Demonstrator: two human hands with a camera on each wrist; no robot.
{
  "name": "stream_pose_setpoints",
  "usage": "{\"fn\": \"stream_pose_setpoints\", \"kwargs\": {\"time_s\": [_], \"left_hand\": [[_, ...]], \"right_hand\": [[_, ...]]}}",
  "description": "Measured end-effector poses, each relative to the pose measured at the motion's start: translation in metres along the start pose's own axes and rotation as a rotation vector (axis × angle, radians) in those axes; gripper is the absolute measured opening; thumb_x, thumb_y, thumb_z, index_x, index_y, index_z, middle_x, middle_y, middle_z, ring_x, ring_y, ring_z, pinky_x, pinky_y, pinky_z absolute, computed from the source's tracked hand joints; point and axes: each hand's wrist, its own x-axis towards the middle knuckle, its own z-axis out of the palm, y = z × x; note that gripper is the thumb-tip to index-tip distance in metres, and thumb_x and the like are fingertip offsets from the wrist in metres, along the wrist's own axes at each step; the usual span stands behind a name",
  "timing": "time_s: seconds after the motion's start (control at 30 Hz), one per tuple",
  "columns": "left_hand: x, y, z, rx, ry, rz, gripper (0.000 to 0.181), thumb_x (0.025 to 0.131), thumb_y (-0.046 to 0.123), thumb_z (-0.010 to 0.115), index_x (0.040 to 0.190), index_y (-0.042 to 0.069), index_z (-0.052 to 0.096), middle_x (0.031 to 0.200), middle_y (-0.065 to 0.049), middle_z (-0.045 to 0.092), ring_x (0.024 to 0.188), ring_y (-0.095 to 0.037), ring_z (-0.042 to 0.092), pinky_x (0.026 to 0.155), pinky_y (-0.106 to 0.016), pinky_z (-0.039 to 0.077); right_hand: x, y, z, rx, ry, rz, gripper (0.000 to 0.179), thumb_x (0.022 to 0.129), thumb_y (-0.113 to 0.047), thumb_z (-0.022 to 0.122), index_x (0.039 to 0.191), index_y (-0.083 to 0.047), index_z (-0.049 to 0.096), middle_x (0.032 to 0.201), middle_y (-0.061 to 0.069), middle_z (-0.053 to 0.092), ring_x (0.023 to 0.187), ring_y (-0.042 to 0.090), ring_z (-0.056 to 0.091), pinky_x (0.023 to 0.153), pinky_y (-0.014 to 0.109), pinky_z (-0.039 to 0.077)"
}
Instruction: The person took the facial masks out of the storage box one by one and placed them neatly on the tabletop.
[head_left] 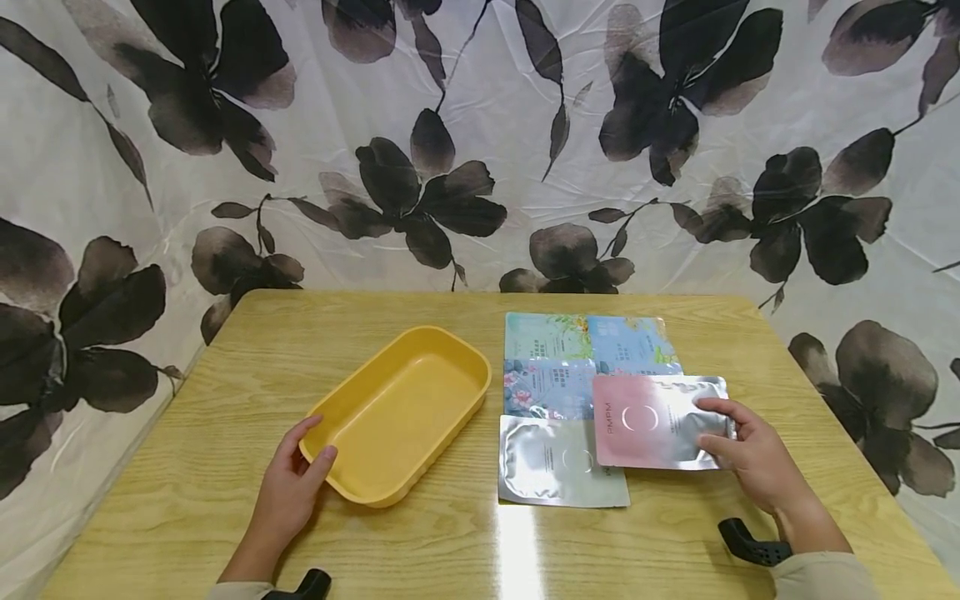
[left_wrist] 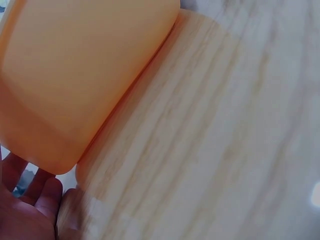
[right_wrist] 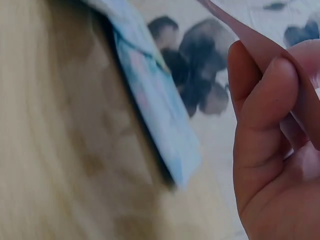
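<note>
My left hand (head_left: 288, 487) grips the near-left corner of a yellow plastic tray (head_left: 408, 408), thumb at the rim. In the left wrist view, its fingers (left_wrist: 42, 187) reach around that corner of the tray (left_wrist: 85, 75). Between thumb and fingers, my right hand (head_left: 765, 467) pinches the right edge of a pink and silver face mask packet (head_left: 648, 421). This packet overlaps a silver and pale green packet (head_left: 551, 467) and a blue floral packet (head_left: 551, 387) in the head view. The right wrist view shows it nearly edge-on in the hand (right_wrist: 270, 145).
A pale green packet (head_left: 543, 337) and a blue packet (head_left: 630, 342) lie at the back of the wooden table (head_left: 405, 550), right of the tray. Behind the table hangs a white cloth (head_left: 517, 125) with dark flowers.
</note>
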Motion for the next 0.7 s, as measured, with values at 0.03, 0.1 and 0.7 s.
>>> {"fn": "stream_pose_setpoints", "kwargs": {"time_s": [0.03, 0.1, 0.7], "left_hand": [[0.000, 0.000, 0.000, -0.001, -0.001, 0.002, 0.050, 0.103, 0.010, 0.057, 0.147, -0.003, 0.037, 0.148, -0.027, 0.034, 0.111, 0.008, 0.047, 0.088, -0.005, 0.040], [0.000, 0.000, 0.000, 0.000, -0.002, 0.004, 0.050, 0.103, 0.010, 0.057, 0.147, -0.003, 0.037, 0.148, -0.027, 0.034, 0.111, 0.008, 0.047, 0.087, -0.005, 0.040], [0.001, -0.001, 0.000, 0.008, -0.010, -0.002, 0.049, 0.104, 0.011, 0.057, 0.147, -0.002, 0.037, 0.148, -0.026, 0.033, 0.111, 0.009, 0.047, 0.087, -0.005, 0.041]], "right_hand": [[-0.002, 0.002, -0.004, 0.002, 0.011, 0.010, 0.045, 0.092, 0.014, 0.060, 0.121, -0.021, 0.067, 0.126, 0.000, 0.035, 0.078, 0.004, 0.046, 0.058, 0.017, 0.046], [-0.005, 0.007, -0.012, -0.012, 0.028, 0.029, 0.047, 0.092, 0.014, 0.060, 0.120, -0.022, 0.067, 0.128, -0.002, 0.033, 0.086, 0.004, 0.046, 0.060, 0.017, 0.047], [-0.016, 0.029, -0.047, 0.051, 0.022, 0.181, 0.059, 0.090, 0.017, 0.054, 0.105, -0.037, 0.070, 0.077, -0.007, 0.043, 0.054, 0.003, 0.039, 0.047, 0.019, 0.040]]}}
